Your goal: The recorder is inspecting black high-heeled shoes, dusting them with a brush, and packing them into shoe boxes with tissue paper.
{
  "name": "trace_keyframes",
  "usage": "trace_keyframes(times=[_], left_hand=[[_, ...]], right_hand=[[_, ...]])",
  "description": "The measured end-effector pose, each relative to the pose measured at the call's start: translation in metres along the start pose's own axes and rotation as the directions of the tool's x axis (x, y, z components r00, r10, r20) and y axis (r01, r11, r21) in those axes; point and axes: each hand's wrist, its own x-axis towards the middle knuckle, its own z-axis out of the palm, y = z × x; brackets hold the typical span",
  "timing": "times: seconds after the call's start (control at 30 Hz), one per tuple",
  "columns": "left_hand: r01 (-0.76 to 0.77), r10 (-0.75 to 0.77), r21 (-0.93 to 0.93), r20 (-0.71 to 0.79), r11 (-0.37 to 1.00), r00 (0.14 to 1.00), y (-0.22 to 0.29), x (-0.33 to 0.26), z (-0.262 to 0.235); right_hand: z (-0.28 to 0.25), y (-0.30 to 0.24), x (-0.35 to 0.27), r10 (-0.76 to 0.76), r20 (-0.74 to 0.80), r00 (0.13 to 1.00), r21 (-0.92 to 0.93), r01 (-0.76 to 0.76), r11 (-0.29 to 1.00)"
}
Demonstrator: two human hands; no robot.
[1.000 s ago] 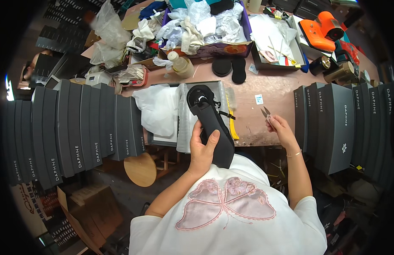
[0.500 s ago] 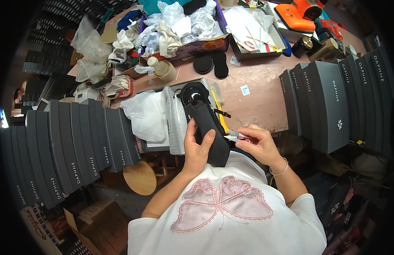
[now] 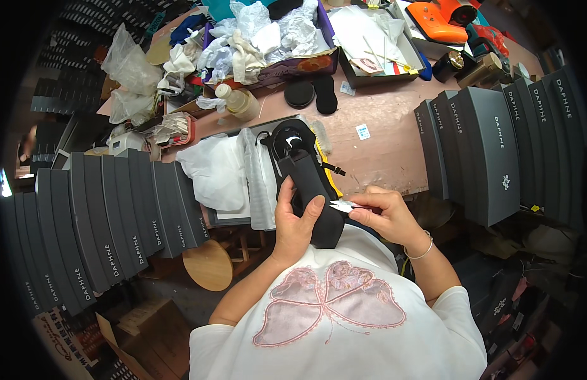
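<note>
My left hand [image 3: 296,221] grips a black shoe [image 3: 309,183], its flat dark sole turned up toward me. A thin strap with a buckle [image 3: 333,169] sticks out on the shoe's right side. Glossy black footwear [image 3: 289,139] shows just beyond, over the open shoebox; whether it belongs to the same shoe I cannot tell. Between the thumb and fingers of my right hand [image 3: 382,212] is a pair of thread snips [image 3: 345,206]. Their pointed blades are parted and face the shoe's right edge. My fingers cover the snips' handle.
White tissue paper [image 3: 211,171] lies over the open shoebox, and a yellow-handled brush [image 3: 321,139] rests beside it. Grey shoeboxes stand in rows at left [image 3: 110,215] and right [image 3: 486,152]. Farther back are a bottle [image 3: 239,104], black pads [image 3: 326,95] and a purple box [image 3: 274,79] of crumpled paper.
The snips have swung to point left, and their blades now show parted. My right hand has shifted only slightly. The left hand still holds the shoe in nearly the same place.
</note>
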Motion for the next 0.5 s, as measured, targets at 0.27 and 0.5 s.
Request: trace_keyframes(times=[0.27, 0.5], left_hand=[[-0.001, -0.001, 0.052, 0.035, 0.999, 0.999, -0.009, 0.011, 0.022], [-0.086, 0.085, 0.094, 0.017, 0.992, 0.996, -0.014, 0.021, 0.032]], right_hand=[[-0.023, 0.015, -0.009, 0.121, -0.118, 0.986, 0.139, -0.104, 0.985], [-0.067, 0.241, 0.029, 0.258, -0.519, 0.815, -0.127, -0.372, 0.919]])
